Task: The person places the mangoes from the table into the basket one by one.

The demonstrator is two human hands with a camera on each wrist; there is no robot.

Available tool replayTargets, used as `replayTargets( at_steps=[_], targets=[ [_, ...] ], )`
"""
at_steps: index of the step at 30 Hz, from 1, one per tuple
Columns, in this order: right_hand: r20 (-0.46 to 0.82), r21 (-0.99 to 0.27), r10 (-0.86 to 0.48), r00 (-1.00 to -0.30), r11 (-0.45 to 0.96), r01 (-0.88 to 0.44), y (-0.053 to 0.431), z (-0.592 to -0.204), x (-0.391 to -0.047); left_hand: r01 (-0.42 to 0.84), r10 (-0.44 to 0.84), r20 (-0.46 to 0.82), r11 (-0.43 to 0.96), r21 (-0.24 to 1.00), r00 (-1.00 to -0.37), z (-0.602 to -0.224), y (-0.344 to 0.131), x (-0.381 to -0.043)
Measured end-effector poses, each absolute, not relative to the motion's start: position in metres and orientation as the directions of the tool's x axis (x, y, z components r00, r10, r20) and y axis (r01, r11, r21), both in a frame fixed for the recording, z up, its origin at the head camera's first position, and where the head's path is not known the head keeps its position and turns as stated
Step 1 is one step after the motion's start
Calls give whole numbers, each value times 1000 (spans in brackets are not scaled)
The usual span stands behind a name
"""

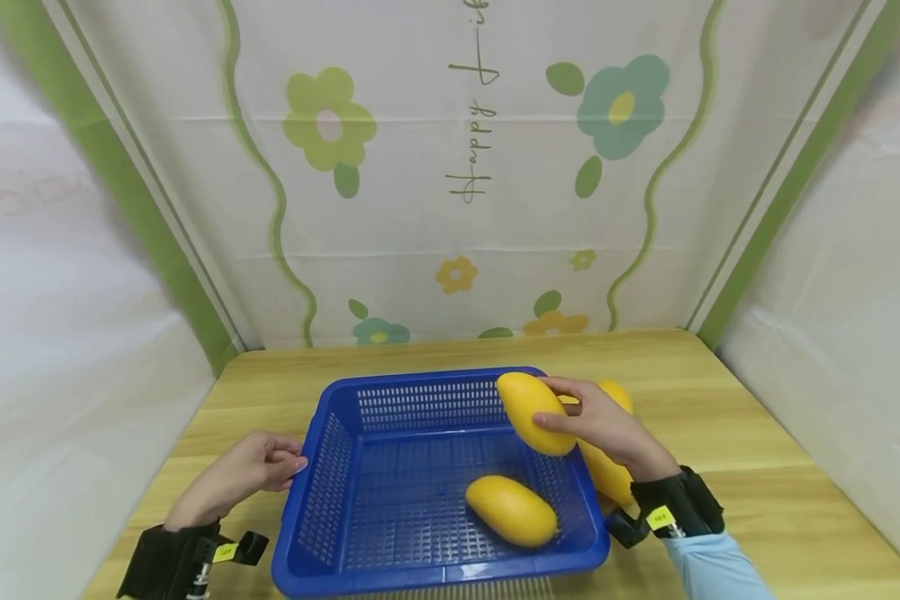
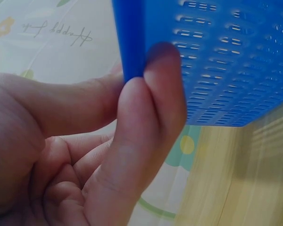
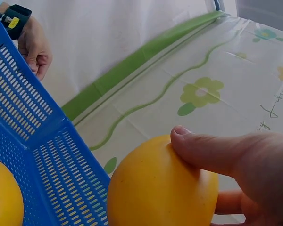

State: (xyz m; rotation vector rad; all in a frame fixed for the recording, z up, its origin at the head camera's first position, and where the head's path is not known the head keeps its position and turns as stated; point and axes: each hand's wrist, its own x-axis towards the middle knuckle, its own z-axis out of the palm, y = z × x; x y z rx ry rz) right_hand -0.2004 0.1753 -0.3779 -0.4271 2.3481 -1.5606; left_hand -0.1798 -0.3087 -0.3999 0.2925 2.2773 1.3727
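Observation:
My right hand grips a yellow mango over the right side of a blue plastic basket. In the right wrist view the thumb lies across the top of this mango. Inside the basket, near its front right corner, lies another mango. At the basket's left rim, my left hand pinches the edge between thumb and fingers. The left wrist view shows those fingertips against the perforated blue wall.
More yellow mangoes lie on the wooden table just right of the basket, partly hidden behind my right hand. A white floral cloth hangs behind the table, and white cloth walls stand on both sides.

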Motion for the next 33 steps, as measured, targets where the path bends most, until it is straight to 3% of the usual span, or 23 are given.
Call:
replayTargets(
  at_steps=[16,33],
  targets=[
    [-122,-826,-375,-919,551,-115,164,-371,-199,-64,397,-278,474,878,-875,-399,-307,-178],
    [-107,-745,-421,-901,634,-208,151,-367,-201,-64,396,-273,466,882,-877,-398,-306,-178]
  ],
)
